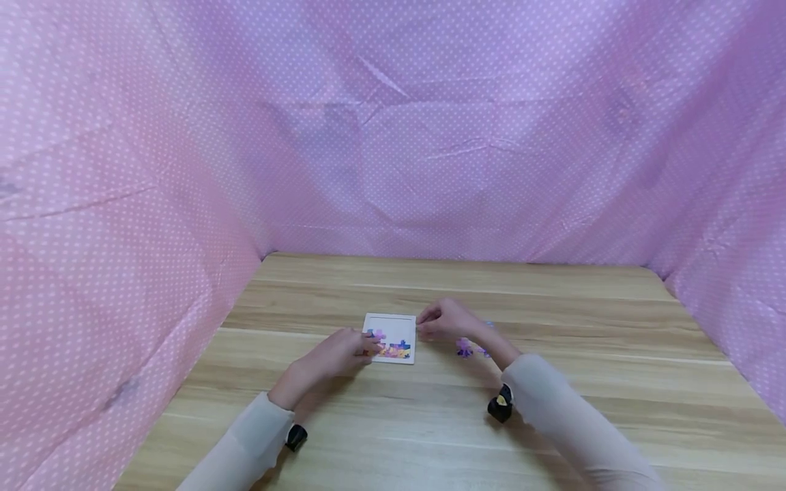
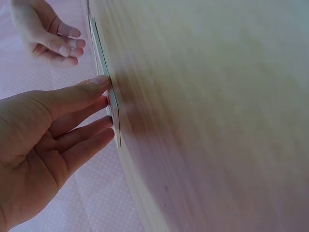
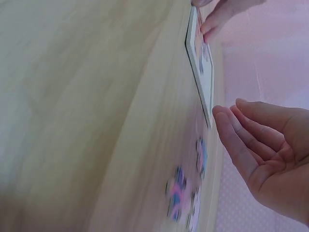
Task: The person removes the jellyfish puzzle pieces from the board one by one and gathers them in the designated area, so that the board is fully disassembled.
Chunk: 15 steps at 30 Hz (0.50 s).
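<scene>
No text, label, brand, number or sign can be read – not in any of these views.

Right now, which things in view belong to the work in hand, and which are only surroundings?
Part of the work:
white puzzle tray
pieces inside it
loose pieces beside it

Only surroundings:
wooden table
polka-dot cloth
black wrist devices
</scene>
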### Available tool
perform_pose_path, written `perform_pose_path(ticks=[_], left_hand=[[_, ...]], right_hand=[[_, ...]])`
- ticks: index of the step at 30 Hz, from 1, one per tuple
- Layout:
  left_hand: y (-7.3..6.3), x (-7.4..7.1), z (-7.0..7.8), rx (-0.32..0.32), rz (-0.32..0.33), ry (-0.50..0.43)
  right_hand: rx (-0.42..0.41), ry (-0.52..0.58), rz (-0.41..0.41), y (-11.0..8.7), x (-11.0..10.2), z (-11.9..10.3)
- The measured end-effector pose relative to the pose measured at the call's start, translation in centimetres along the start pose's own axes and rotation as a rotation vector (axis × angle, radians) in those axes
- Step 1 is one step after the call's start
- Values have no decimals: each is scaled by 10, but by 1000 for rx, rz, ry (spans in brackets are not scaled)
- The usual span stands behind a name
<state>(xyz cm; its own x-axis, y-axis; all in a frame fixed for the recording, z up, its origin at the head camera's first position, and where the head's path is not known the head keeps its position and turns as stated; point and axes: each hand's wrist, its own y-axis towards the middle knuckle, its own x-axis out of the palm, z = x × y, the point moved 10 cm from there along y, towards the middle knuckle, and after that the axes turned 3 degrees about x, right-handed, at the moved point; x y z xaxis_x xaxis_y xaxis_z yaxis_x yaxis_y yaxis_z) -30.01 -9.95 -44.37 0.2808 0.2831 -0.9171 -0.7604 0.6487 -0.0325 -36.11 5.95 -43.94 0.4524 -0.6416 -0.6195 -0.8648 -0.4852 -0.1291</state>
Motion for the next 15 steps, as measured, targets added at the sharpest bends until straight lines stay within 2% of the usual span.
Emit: perform_pose_path(ticks=[9,15], left_hand=[[0,-1,3,40,12,28],[-1,-4,11,99,39,33]], right_hand=[[-30,0,-27,19,23,-17],[-29,7,-37,28,32,-22]])
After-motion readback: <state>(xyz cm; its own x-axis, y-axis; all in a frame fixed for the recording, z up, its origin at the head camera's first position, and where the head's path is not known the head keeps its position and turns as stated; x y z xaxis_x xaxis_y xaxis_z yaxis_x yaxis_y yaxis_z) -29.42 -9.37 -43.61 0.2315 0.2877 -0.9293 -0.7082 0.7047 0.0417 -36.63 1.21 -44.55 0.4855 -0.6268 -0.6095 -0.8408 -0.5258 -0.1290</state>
